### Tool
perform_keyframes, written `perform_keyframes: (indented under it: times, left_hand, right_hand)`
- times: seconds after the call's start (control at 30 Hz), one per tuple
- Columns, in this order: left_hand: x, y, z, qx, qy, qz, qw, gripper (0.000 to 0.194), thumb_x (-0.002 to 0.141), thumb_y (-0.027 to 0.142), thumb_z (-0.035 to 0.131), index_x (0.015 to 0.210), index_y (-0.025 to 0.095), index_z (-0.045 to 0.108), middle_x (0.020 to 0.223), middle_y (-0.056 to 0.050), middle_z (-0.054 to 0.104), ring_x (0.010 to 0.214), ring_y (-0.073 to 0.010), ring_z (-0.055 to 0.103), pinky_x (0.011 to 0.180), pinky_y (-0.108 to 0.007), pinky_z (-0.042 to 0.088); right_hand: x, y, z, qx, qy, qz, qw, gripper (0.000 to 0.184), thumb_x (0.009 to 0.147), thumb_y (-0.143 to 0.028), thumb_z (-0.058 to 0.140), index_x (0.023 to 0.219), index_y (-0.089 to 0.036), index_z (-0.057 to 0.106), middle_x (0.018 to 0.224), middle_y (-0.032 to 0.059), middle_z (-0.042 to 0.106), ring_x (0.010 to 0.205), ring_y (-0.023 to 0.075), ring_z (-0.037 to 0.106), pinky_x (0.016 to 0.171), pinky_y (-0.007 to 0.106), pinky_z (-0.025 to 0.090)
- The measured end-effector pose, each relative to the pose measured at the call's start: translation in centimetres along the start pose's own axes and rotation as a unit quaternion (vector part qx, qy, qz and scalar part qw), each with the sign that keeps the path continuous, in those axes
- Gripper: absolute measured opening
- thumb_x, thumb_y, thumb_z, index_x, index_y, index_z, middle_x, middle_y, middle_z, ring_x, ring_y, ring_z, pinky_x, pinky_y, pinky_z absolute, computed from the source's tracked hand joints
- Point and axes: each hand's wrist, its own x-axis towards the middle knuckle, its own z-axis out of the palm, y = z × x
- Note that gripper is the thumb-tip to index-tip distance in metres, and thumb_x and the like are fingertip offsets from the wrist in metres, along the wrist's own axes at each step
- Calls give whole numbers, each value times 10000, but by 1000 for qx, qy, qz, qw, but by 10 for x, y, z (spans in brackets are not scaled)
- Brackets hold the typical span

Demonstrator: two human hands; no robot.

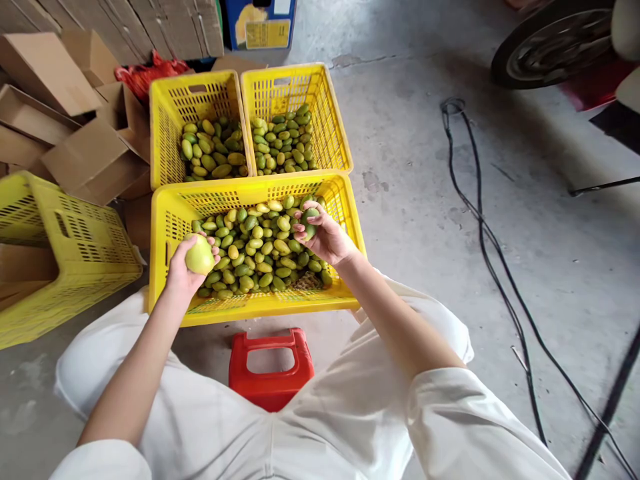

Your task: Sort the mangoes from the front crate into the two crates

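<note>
My left hand (181, 270) is closed around a smooth, pale yellow-green fruit (200, 256) above the left side of the front yellow crate (260, 311). Over the crate's right side, the fingers of my right hand (326, 233) are curled round a darker green fruit (309, 225). Beneath both hands lies a heap of small oval fruits (260, 250), green to yellow and rather like little mangoes. A brownish patch (307, 281) shows at the heap's lower right. I cannot tell the fruit's exact kind.
Behind stand a left yellow crate (159, 133) and a right yellow crate (336, 120), both holding similar fruits. Another yellow crate (95, 233) and cardboard boxes (100, 157) are on the left. A red stool (270, 390) is between my legs; black cables (493, 243) cross the floor at right.
</note>
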Motion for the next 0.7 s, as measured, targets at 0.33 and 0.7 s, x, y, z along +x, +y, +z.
perform_keyframes:
  times: [0.33,0.7]
  left_hand:
    - [-1,-10,1,21,-22,11,999,405,787,449,857,1109,249,714,1065,-91,767,1037,-307,769,914,-446,650]
    - [3,-5,4,-75,47,9,996,249,686,239,765,913,195,672,861,-50,716,793,-186,739,708,-265,651]
  right_hand:
    - [4,2,-5,3,-31,-1,1000,397,733,-243,685,1127,-275,651,1139,51,766,1118,285,733,881,482,700]
    - [0,3,-4,58,-17,31,998,480,635,-219,995,860,-251,573,788,-46,650,729,138,635,595,236,585]
